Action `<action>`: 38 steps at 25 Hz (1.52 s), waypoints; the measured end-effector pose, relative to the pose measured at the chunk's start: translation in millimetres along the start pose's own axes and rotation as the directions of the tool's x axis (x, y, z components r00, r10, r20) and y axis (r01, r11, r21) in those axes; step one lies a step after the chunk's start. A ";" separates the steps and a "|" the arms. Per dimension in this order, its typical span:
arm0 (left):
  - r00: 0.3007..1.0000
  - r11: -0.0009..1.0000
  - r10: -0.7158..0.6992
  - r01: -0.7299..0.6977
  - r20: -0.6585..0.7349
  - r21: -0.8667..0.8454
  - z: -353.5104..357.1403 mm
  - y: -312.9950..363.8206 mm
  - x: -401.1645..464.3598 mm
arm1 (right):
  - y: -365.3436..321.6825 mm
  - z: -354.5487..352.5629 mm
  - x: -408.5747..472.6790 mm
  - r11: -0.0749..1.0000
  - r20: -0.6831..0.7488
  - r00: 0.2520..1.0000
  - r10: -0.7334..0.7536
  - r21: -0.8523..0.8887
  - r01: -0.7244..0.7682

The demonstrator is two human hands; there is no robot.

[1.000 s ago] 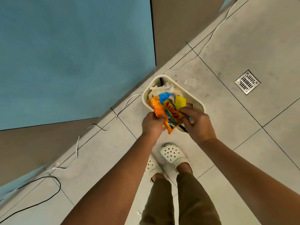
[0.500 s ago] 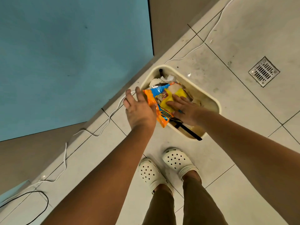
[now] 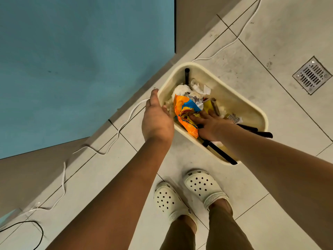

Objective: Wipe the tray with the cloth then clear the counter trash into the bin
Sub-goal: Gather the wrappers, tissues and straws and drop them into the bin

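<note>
Head view, cream bin on the floor, right hand pressing flat-fingered on an orange snack wrapper inside it (among crumpled paper), left hand relaxed, empty, beside the bin's left rim.

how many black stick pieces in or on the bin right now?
3 visible. One thin black stick stands upright in the far corner of the cream plastic bin; one pokes over the near rim; one lies beyond the right forearm. Trash may hide more.
</note>
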State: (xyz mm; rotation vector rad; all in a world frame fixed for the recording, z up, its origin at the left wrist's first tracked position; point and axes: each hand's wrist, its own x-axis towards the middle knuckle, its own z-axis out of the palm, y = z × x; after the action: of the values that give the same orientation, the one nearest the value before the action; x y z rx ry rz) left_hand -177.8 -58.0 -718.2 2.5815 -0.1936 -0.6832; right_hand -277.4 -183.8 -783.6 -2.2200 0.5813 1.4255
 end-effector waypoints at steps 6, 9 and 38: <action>0.990 0.993 -0.055 0.068 0.130 -0.101 -16.7 4.1 -8.5 | -5.4 -15.9 -19.0 0.991 -0.052 0.998 -0.029 0.132 0.035; 0.983 0.987 -0.097 0.115 0.155 -0.114 -34.9 8.7 -30.2 | -4.7 -19.8 -55.6 0.951 -0.227 0.974 0.011 0.303 0.060; 0.988 0.857 -0.096 0.020 -0.120 -0.515 -431.5 170.3 -328.1 | -147.3 -175.8 -541.7 0.776 -0.551 0.683 -0.480 0.097 0.624</action>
State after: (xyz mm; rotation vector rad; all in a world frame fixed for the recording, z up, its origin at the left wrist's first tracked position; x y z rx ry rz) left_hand -250.2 43.4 -163.9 2.1107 0.1055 -0.4850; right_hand -272.3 -102.4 -201.1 -2.2455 0.1866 0.4151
